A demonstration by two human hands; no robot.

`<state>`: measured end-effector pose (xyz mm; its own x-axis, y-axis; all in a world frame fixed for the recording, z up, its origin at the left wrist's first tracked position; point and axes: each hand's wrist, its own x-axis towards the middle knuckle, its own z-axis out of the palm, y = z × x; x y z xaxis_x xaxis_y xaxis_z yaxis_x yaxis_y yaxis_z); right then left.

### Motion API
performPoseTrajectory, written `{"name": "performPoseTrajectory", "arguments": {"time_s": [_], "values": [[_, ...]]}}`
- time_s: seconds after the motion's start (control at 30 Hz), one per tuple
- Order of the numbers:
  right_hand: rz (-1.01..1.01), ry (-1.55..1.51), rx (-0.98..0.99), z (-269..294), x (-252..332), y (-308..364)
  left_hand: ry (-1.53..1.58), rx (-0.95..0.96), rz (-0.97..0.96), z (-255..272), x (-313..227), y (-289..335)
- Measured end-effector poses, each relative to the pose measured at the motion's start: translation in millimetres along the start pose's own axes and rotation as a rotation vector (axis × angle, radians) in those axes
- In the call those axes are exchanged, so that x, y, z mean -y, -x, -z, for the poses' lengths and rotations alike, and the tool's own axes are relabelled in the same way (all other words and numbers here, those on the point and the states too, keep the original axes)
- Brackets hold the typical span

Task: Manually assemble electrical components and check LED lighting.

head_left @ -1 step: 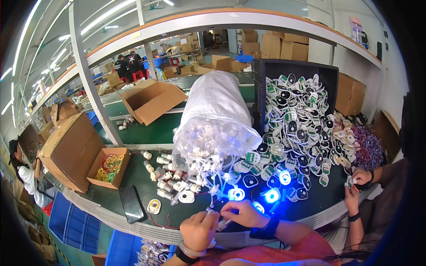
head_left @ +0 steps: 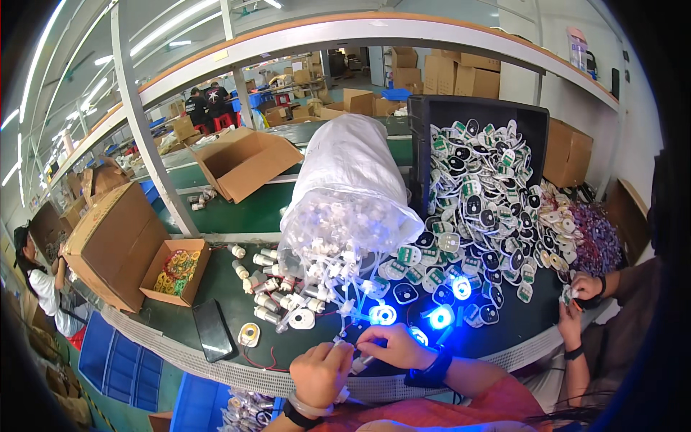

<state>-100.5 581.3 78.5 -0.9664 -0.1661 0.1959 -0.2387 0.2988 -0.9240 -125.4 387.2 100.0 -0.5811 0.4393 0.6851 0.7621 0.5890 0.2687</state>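
At the near edge of the bench my left hand (head_left: 320, 374) is closed in a fist. A white end of a small part (head_left: 343, 394) pokes out below it; most of that part is hidden in the fingers. My right hand (head_left: 394, 345) pinches close beside the left fingertips, on something too small to make out. Under the right fingers lies a small silver cylinder (head_left: 362, 363). Just beyond both hands, clear tubes with white fittings (head_left: 347, 308) spill from a white sack (head_left: 353, 155). Glowing blue ring lights (head_left: 383, 315) lie near my right hand.
A black crate (head_left: 479, 106) spills white-rimmed circuit plates (head_left: 471, 209). Left are silver-and-white cylinders (head_left: 268, 302), a round white plate (head_left: 249, 335), a dark phone-like slab (head_left: 213, 331) and a carton of coloured rings (head_left: 176, 273). A co-worker's hands (head_left: 579, 302) work at right. Blue bins (head_left: 119, 363) stand below.
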Motion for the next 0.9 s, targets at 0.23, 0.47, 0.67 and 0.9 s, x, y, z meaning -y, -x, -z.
{"name": "performPoseTrajectory", "arguments": {"time_s": [0.23,0.47,0.67,0.9], "values": [[0.006,-0.029,-0.110,-7,6,7,0.097,-0.010,0.093,4,-11,5],[0.089,0.006,-0.219,1,4,-7,0.374,0.097,0.191,1,-3,-5],[0.096,-0.061,-0.205,4,5,-9,0.838,0.138,0.665,-10,4,6],[0.110,-0.030,-0.168,2,4,-5,1.213,0.244,0.852,-10,9,6]]}}
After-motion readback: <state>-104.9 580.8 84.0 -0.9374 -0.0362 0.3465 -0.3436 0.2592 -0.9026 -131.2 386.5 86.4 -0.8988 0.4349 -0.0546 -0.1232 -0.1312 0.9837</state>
